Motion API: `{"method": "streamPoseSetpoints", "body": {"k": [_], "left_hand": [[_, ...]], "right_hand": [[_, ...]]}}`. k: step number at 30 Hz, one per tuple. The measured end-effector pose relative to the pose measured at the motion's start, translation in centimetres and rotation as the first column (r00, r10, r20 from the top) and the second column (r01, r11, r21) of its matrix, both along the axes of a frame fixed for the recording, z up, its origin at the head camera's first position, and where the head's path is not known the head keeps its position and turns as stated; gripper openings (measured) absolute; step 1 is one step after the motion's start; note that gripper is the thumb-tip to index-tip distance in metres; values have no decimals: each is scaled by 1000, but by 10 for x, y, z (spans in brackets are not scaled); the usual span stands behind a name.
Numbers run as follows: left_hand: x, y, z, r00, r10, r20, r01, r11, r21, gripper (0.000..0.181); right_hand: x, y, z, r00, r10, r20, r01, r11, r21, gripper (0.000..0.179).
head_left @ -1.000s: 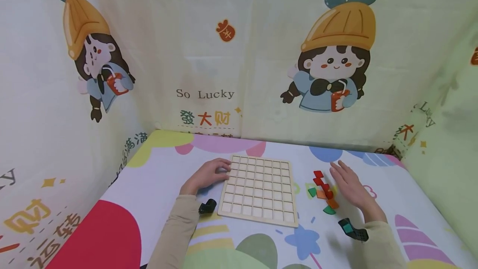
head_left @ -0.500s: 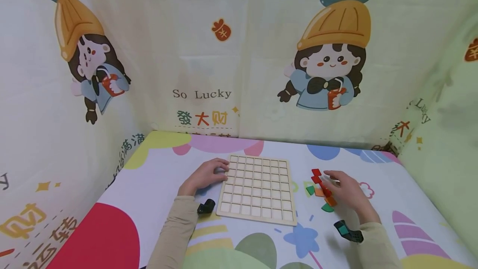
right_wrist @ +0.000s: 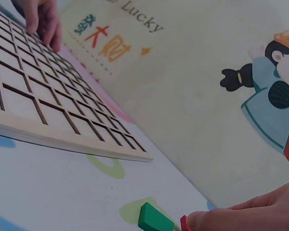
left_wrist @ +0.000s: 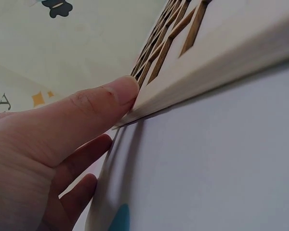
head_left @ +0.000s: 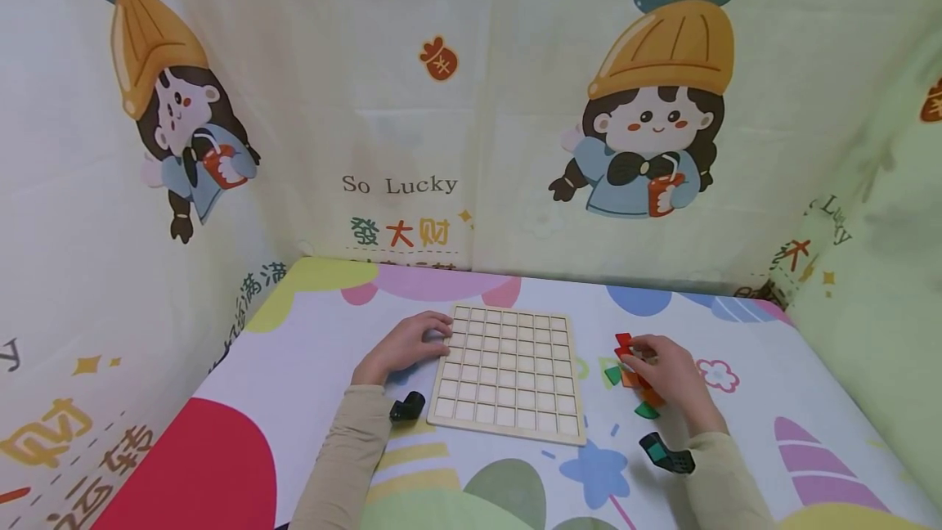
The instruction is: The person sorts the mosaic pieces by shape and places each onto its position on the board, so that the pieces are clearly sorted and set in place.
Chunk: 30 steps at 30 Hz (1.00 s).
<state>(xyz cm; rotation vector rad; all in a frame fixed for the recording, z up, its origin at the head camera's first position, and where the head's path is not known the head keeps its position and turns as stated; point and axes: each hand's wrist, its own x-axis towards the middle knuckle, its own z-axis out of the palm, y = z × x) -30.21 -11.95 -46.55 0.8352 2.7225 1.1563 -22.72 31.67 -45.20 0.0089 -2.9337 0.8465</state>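
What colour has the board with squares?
The board is pale beige, clearest in the head view.

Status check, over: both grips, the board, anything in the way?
Left grip touching board edge. Right grip at red pieces, firm hold unclear. Board lying flat. Green piece close on board side, possible snag.

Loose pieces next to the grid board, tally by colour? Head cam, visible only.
Green pieces: 2
Orange pieces: 2
Red pieces: at least 2; the right hand covers part of the pile
Total: at least 6
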Motion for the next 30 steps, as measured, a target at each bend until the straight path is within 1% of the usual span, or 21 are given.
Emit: {"method": "streamPoseSetpoints", "body": {"k": [7, 9, 11, 16, 26, 30], "left_hand": [[1, -1, 1, 1000, 0, 4, 0, 1000, 7, 22], [2, -1, 2, 1000, 2, 5, -2, 1000, 5, 22], [2, 0, 3, 1000, 5, 5, -5, 1000, 0, 22], [1, 0, 3, 1000, 4, 3, -4, 1000, -9, 22], [0, 0, 1, 1000, 0, 4, 0, 1000, -10, 21], [0, 1, 1, 1000, 1, 6, -1, 1000, -10, 22]], "right_hand": [[-4, -4, -2, 1000, -6, 8, 6, 1000, 13, 41], [-5, -5, -2, 1000, 3, 7, -3, 1000, 14, 40], [-5, -6, -3, 1000, 21, 4, -21, 999, 27, 37], [-7, -10, -1, 996, 93, 0, -93, 992, 85, 32], [-11, -14, -1, 994, 108, 21, -109, 989, 102, 35], [-13, -14, 2, 992, 119, 34, -122, 987, 106, 35]]}}
